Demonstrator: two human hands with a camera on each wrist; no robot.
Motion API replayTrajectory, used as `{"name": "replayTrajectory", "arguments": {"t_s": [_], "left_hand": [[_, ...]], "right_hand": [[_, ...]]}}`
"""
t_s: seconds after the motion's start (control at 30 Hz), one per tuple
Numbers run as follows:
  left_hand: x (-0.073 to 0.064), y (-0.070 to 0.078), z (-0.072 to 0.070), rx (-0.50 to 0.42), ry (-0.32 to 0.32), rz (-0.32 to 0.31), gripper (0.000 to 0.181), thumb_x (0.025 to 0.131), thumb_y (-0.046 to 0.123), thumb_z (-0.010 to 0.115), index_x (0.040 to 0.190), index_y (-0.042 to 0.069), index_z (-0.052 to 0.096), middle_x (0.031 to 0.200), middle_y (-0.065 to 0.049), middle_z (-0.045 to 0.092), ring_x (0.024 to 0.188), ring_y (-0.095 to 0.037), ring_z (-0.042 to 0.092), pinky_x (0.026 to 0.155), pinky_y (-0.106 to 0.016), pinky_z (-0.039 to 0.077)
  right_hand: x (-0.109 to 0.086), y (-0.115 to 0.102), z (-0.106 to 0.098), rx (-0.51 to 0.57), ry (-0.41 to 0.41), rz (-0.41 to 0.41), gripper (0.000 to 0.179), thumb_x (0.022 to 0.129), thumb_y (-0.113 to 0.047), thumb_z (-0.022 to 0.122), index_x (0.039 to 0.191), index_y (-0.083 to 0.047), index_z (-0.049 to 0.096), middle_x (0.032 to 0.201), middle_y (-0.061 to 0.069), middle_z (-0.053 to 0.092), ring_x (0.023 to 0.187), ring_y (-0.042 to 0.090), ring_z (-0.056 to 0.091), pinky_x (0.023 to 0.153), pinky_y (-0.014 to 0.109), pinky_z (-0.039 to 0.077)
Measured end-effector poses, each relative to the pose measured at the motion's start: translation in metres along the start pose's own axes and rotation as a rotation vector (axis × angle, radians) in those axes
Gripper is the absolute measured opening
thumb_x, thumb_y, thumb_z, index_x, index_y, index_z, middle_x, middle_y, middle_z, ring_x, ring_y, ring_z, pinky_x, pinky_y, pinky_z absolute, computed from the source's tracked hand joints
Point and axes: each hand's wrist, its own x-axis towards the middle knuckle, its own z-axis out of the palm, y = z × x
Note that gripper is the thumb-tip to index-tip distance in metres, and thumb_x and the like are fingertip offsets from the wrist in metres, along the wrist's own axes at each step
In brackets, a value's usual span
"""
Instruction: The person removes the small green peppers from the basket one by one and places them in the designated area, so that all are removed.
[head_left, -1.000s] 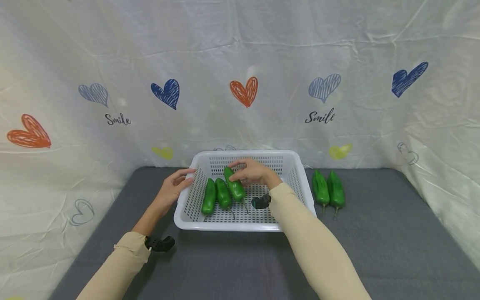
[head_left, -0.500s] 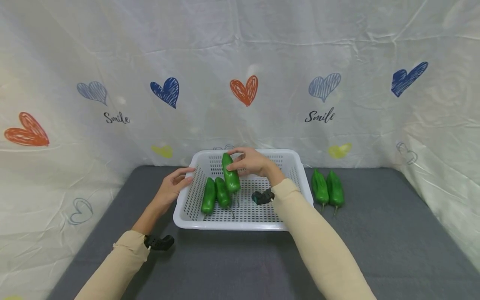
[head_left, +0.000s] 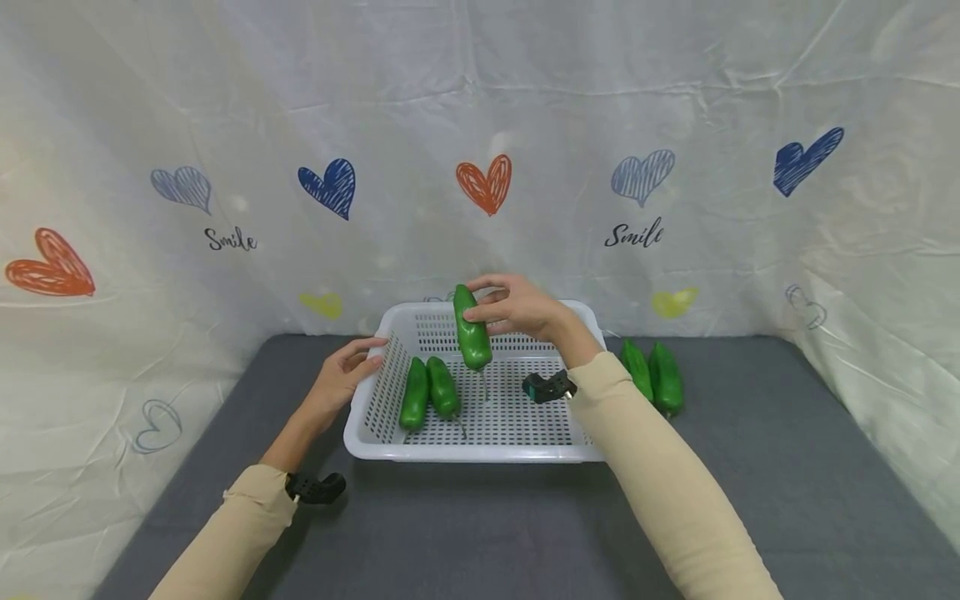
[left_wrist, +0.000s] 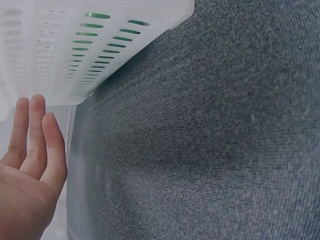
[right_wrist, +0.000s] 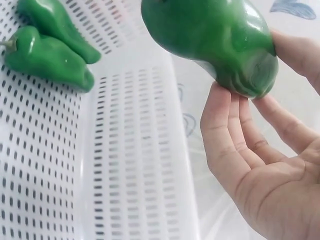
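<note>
A green pepper [head_left: 472, 329] hangs above the back of the white plastic basket [head_left: 480, 452], its stem pointing down. My right hand [head_left: 525, 310] pinches it near its tip between thumb and fingers; the right wrist view shows the fingertips [right_wrist: 220, 97] against the pepper's narrow end. Two more green peppers [head_left: 415, 396] lie side by side on the basket floor at the left. My left hand [head_left: 339, 377] touches the basket's left rim. In the left wrist view several fingers [left_wrist: 37, 125] extend fairly straight beside the slotted outer wall; the thumb is hidden there.
Right of the basket, two green peppers [head_left: 666, 379] lie on the grey cloth-covered table [head_left: 480, 533], partly behind the right forearm. A white curtain [head_left: 405, 100] printed with hearts hangs close behind the basket.
My right hand has lifted the third pepper off the basket floor, up and toward the back, then slightly right. The left hand stays at the rim.
</note>
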Motion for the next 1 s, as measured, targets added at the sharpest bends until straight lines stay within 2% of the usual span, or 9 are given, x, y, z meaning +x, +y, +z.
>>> {"name": "replayTrajectory", "arguments": {"t_s": [0.33, 0.5, 0.83, 1.0], "left_hand": [[0.001, -0.001, 0.001, 0.000, -0.006, -0.015, 0.046, 0.104, 0.027, 0.062, 0.146, 0.009, 0.053, 0.134, -0.025, 0.056, 0.098, -0.025, 0.066, 0.073, -0.037, 0.058], [0.002, -0.003, 0.000, -0.013, -0.010, -0.018, 0.046, 0.105, 0.027, 0.061, 0.147, 0.008, 0.052, 0.136, -0.026, 0.055, 0.098, -0.022, 0.067, 0.073, -0.036, 0.058], [0.001, -0.003, -0.001, -0.026, -0.018, -0.024, 0.047, 0.105, 0.028, 0.061, 0.147, 0.008, 0.052, 0.136, -0.026, 0.055, 0.099, -0.020, 0.066, 0.075, -0.034, 0.057], [0.001, -0.002, 0.000, -0.035, -0.020, -0.022, 0.047, 0.105, 0.027, 0.061, 0.147, 0.007, 0.052, 0.136, -0.026, 0.055, 0.100, -0.020, 0.066, 0.076, -0.034, 0.057]], "right_hand": [[-0.021, -0.005, -0.017, 0.005, 0.063, -0.041, 0.055, 0.092, -0.001, 0.075, 0.142, -0.006, 0.053, 0.121, 0.025, 0.058, 0.103, 0.037, 0.065, 0.087, 0.050, 0.055], [-0.033, -0.007, -0.025, -0.038, 0.096, -0.081, 0.056, 0.092, -0.003, 0.076, 0.143, -0.007, 0.053, 0.118, 0.025, 0.060, 0.100, 0.036, 0.066, 0.085, 0.049, 0.056], [-0.058, -0.007, -0.038, -0.037, 0.114, -0.138, 0.058, 0.091, -0.001, 0.076, 0.143, -0.005, 0.052, 0.119, 0.027, 0.063, 0.101, 0.036, 0.068, 0.087, 0.049, 0.055], [-0.070, -0.008, -0.045, -0.080, 0.110, -0.163, 0.061, 0.091, -0.003, 0.077, 0.146, -0.006, 0.050, 0.119, 0.027, 0.063, 0.099, 0.036, 0.068, 0.087, 0.050, 0.055]]}}
